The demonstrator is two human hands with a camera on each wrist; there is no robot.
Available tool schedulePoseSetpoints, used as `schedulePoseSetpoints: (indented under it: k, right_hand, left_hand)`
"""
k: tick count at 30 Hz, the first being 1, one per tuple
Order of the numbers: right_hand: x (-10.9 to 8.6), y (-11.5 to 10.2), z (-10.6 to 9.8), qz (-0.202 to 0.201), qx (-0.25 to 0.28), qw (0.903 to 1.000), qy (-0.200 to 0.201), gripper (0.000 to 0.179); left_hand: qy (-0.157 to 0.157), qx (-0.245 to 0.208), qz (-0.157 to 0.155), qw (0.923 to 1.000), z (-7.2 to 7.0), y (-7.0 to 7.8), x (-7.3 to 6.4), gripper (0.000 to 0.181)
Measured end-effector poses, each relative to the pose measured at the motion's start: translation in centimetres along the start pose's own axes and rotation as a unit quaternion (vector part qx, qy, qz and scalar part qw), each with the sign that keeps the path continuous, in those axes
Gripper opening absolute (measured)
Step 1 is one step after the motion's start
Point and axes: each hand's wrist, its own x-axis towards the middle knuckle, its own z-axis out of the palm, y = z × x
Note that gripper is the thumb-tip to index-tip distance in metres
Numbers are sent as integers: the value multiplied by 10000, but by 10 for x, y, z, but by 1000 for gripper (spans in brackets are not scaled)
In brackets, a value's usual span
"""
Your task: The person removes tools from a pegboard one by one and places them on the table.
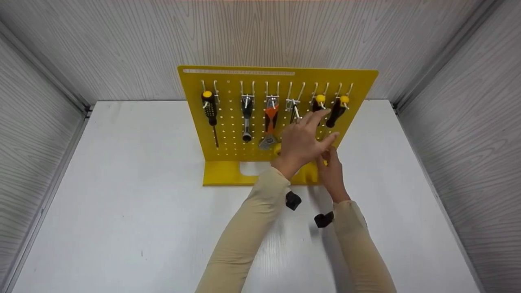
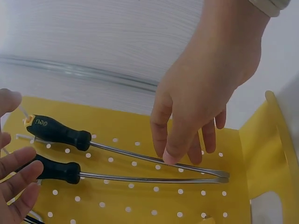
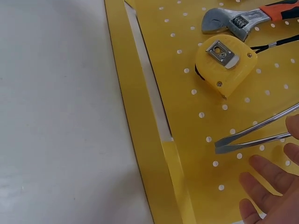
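Two flat-blade screwdrivers with dark handles hang side by side on the right of a yellow pegboard (image 1: 240, 134). In the left wrist view, one screwdriver (image 2: 60, 133) lies above the other screwdriver (image 2: 58, 171), and their tips meet. My left hand (image 1: 303, 138) is at the handles, fingers spread and slightly bent, overlapping the lower handle; contact cannot be told. Lower down, my right hand (image 1: 331, 173) is beside the shafts, thumb tip at the upper shaft and fingers loosely bent. A yellow tape measure (image 3: 226, 63) hangs left of the blades.
Farther left hang an adjustable wrench (image 1: 270, 122) with orange-black grip, a dark-handled tool with a metal shaft (image 1: 246, 118) and another screwdriver (image 1: 209, 108). The board's yellow base (image 1: 222, 173) stands on a white table (image 1: 134, 195). Pale wood-grain panels (image 1: 252, 32) enclose the table's back and sides.
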Motion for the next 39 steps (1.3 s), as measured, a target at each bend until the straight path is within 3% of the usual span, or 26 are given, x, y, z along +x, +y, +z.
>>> schedulePoseSetpoints:
  k: [12,24,35,39]
  right_hand:
    - [-2,3,7,-334,-67,9993,143,47]
    - [0,2,10,-704,-254,9952,627,32]
    - [1,4,9,-506,-292,9954,756,35]
    - [2,5,9,-339,-20,9972,660,34]
  left_hand:
    - [-477,-6,-80,9988,8,8,5,65]
    - [-889,-271,-590,9939,14,16,10,69]
    - [-1113,-478,-839,9891,16,18,13,59]
    - [-1083,-548,-876,9887,17,17,13,57]
